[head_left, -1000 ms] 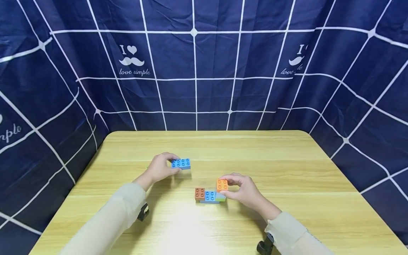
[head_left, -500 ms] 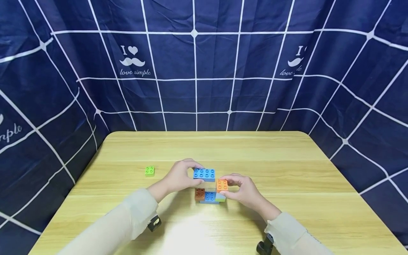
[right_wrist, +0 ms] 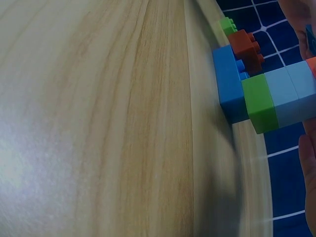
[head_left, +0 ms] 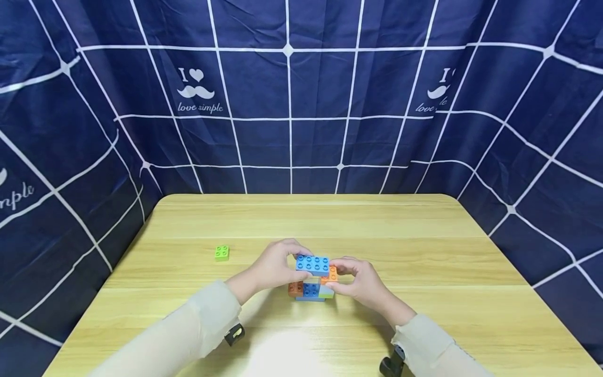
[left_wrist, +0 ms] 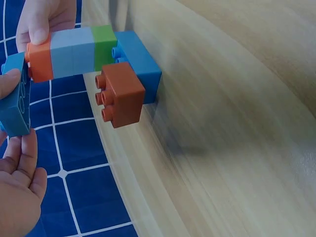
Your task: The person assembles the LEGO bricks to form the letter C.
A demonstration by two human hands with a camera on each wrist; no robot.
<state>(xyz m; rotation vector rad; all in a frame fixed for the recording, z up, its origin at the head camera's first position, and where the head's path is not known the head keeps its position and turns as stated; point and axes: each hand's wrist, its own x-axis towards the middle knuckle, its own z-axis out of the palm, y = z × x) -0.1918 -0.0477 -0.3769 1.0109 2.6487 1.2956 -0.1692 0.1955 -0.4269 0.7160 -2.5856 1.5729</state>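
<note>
My left hand [head_left: 270,268] pinches a long blue toy brick [head_left: 313,265] between thumb and fingers, studs up. Its right end overlaps the top of an orange brick [left_wrist: 41,63], with the orange studs right at its underside. My right hand [head_left: 361,285] grips that orange brick, which caps a column of light blue bricks [left_wrist: 73,53] and a green brick [left_wrist: 104,47]. The column stands on one end of a blue base brick [left_wrist: 143,69]; a brown brick [left_wrist: 126,94] sits on the other end. In the right wrist view, the held blue brick is mostly cut off.
A loose light green brick [head_left: 222,253] lies on the wooden table [head_left: 188,220], left of the hands. A dark blue curtain [head_left: 311,131] with white grid lines surrounds the table's back and sides.
My left hand has carried the long blue brick rightward and toward me, from left of the build to over the orange brick. The loose green brick came into full sight. My right hand stayed put.
</note>
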